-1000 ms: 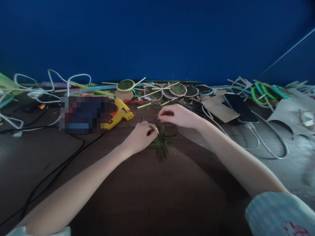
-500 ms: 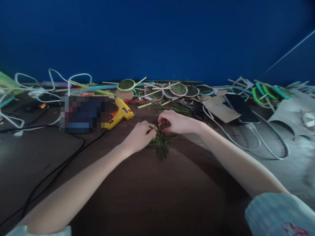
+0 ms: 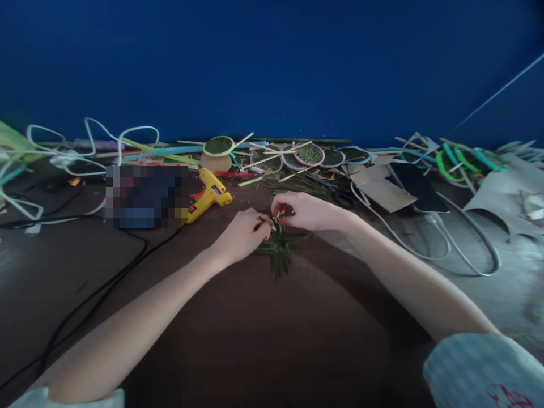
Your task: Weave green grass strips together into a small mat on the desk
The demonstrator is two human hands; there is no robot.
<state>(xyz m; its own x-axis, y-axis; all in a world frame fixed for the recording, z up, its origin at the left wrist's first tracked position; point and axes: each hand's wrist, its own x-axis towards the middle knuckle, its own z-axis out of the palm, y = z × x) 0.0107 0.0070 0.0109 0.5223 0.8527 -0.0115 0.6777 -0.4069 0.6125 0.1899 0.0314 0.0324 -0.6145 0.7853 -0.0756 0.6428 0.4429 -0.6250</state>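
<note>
A small woven mat of green leaf strips [image 3: 279,249] lies on the dark table, its loose strip ends sticking out toward me and to both sides. My left hand [image 3: 245,235] is closed at the mat's upper left, with a strip pinched between thumb and fingers. From the right, my right hand [image 3: 304,211] bends over the mat's far edge, thumb and forefinger pinching at the strips there. The fingertips of both hands almost meet and hide part of the weave.
A yellow glue gun [image 3: 209,195] lies left of my hands, its black cord [image 3: 123,272] running toward me. Behind are round framed woven pieces [image 3: 309,153], loose green strips and sticks. A phone [image 3: 419,187] with a white cable and cardboard [image 3: 382,184] lie right.
My right hand has shifted very slightly left at the mat's far edge. The left hand keeps its pinch, and the mat stays in place.
</note>
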